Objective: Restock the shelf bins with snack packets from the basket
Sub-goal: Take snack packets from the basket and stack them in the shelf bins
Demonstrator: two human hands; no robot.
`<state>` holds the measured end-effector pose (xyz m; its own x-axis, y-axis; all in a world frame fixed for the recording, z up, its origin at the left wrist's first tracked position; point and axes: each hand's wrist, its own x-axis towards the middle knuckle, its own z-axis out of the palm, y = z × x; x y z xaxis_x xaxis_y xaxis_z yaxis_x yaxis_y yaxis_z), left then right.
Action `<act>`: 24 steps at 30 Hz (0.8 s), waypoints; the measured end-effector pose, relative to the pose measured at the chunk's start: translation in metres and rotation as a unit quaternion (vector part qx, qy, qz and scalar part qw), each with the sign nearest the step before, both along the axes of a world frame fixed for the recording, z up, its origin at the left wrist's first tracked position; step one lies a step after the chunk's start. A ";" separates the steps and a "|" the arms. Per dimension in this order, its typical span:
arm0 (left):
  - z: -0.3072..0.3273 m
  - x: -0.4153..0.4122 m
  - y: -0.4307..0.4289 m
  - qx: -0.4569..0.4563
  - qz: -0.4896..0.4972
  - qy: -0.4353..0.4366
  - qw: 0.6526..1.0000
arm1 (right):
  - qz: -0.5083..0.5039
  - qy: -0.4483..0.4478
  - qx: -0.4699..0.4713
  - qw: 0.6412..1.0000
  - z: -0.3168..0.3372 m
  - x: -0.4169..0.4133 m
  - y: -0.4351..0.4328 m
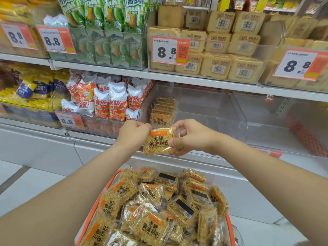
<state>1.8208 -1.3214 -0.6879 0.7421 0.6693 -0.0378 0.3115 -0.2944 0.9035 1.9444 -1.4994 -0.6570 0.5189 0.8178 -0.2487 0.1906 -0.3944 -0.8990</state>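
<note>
My left hand [134, 134] and right hand [191, 137] pinch the flat, clear-wrapped golden rice-cracker packet [159, 142] by its side edges, in front of the clear plastic shelf bin [221, 107], so I should slot it upright, label forward, against the standing row of matching packets [162, 112].

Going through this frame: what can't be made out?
Head view:
Basket: near end cut off by the bottom edge.
Left hand, right hand: fingertips partly hidden behind the held packet.
Stocked row in the clear bin: count hidden by its front packet.
Price tag: small print unreadable.
</note>
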 end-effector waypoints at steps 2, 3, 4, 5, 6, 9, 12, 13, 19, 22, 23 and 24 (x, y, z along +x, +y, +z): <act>-0.003 0.003 0.005 -0.007 -0.015 -0.015 1.000 | -0.005 -0.037 0.016 0.999 0.002 -0.002 0.002; -0.004 0.004 0.007 -0.012 -0.022 -0.027 0.999 | -0.009 -0.070 0.030 0.997 0.004 -0.003 0.003; -0.004 0.004 0.008 -0.020 -0.029 -0.043 0.998 | -0.016 -0.100 0.047 0.994 0.005 -0.003 0.005; -0.003 0.005 0.009 -0.031 -0.029 -0.063 0.997 | -0.032 -0.126 0.068 0.989 0.004 0.001 0.008; -0.002 0.005 0.008 -0.038 -0.020 -0.087 0.995 | -0.054 -0.149 0.090 0.983 0.004 0.005 0.009; -0.001 0.006 0.011 0.113 0.018 -0.100 0.988 | -0.156 -0.243 0.153 0.945 -0.002 0.027 0.015; -0.008 0.007 0.019 0.300 -0.015 -0.040 0.953 | -0.211 -0.293 0.159 0.919 -0.011 0.047 0.024; -0.012 0.008 0.019 0.325 -0.032 -0.008 0.945 | -0.212 -0.312 0.134 0.916 -0.016 0.054 0.027; -0.018 0.015 0.014 0.385 -0.036 0.058 0.920 | -0.144 -0.356 -0.050 0.922 -0.038 0.076 0.061; -0.018 0.017 0.015 0.384 -0.027 0.057 0.921 | -0.142 -0.370 -0.070 0.915 -0.034 0.079 0.082; -0.018 0.018 0.016 0.382 -0.025 0.058 0.922 | -0.141 -0.367 -0.078 0.916 -0.034 0.078 0.089; -0.018 0.018 0.016 0.381 -0.023 0.056 0.923 | -0.141 -0.364 -0.086 0.917 -0.034 0.076 0.096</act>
